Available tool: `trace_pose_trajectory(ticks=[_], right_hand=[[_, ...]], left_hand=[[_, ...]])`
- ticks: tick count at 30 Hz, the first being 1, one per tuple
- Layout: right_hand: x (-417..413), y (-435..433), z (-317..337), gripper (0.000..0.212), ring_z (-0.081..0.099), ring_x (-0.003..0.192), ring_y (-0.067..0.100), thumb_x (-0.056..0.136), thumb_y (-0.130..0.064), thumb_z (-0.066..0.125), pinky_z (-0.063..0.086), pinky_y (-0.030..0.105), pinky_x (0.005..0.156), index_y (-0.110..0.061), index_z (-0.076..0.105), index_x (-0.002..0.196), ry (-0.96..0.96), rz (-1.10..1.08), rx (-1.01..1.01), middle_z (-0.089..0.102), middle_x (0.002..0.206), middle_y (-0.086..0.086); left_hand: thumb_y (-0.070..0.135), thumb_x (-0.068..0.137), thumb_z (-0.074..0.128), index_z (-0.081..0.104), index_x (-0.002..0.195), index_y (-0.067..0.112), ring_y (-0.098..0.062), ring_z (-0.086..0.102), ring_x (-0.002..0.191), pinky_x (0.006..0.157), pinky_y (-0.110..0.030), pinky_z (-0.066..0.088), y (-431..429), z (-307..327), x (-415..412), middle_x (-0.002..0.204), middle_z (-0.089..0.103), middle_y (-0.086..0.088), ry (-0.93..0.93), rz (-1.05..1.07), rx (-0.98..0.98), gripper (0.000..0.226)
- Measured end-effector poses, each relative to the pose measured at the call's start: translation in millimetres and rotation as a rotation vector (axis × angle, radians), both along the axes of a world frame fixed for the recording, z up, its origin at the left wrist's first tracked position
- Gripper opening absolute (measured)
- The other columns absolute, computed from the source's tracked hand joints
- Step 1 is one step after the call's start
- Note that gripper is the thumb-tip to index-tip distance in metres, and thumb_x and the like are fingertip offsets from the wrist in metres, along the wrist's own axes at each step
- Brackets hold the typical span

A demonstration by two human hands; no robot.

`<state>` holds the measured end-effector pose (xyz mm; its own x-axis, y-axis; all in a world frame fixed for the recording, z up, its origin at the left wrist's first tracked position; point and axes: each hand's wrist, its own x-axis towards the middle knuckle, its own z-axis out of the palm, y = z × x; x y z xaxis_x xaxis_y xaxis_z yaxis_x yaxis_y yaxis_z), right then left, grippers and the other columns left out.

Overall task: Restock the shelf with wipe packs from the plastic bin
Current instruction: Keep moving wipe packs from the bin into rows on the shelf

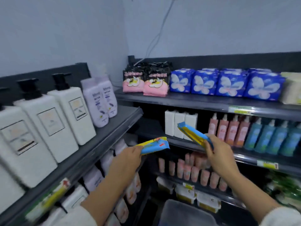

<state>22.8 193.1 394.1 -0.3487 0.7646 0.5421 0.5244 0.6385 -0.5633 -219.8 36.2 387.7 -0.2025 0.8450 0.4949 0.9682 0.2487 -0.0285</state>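
My left hand point(128, 158) grips one end of a blue and yellow wipe pack point(155, 144), held out flat in front of the shelf corner. My right hand point(216, 154) grips a second blue and yellow wipe pack point(191, 133), tilted up to the left in front of the second shelf point(244, 158). Both packs hang in the air, apart from each other. The grey plastic bin point(187, 212) sits low between my forearms; its contents are hidden.
The top right shelf point(195, 103) carries pink and black packs point(155, 84) and blue pad packs point(231, 84). White pump bottles point(53, 121) and lilac bottles point(102, 101) fill the left shelf. Pink and teal spray bottles point(254, 134) stand on the second shelf, white bottles point(179, 123) behind my right pack.
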Motion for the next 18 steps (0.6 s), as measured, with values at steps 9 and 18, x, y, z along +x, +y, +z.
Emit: trace_pose_trajectory(ticks=[9, 18], right_hand=[[5.3, -51.0, 48.6, 0.025, 0.062, 0.089, 0.033, 0.093, -0.01, 0.052, 0.038, 0.028, 0.071, -0.008, 0.061, 0.116, -0.094, 0.401, 0.027, 0.067, 0.099, 0.015], [-35.5, -178.5, 70.0, 0.031, 0.068, 0.068, 0.017, 0.075, -0.052, 0.07, 0.059, 0.028, 0.059, -0.022, 0.066, 0.084, 0.334, 0.881, -0.664, 0.071, 0.087, 0.014]], left_hand=[[0.026, 0.086, 0.043, 0.054, 0.119, 0.023, -0.027, 0.064, 0.087, 0.062, -0.039, 0.055, -159.1, 60.6, 77.0, 0.099, 0.066, -0.001, -0.082, 0.253, 0.119, 0.035], [0.032, 0.095, 0.047, 0.055, 0.116, 0.023, -0.013, 0.054, 0.061, 0.055, -0.027, 0.033, -348.7, 102.1, 140.8, 0.069, 0.054, 0.01, -0.183, 0.701, 0.42, 0.024]])
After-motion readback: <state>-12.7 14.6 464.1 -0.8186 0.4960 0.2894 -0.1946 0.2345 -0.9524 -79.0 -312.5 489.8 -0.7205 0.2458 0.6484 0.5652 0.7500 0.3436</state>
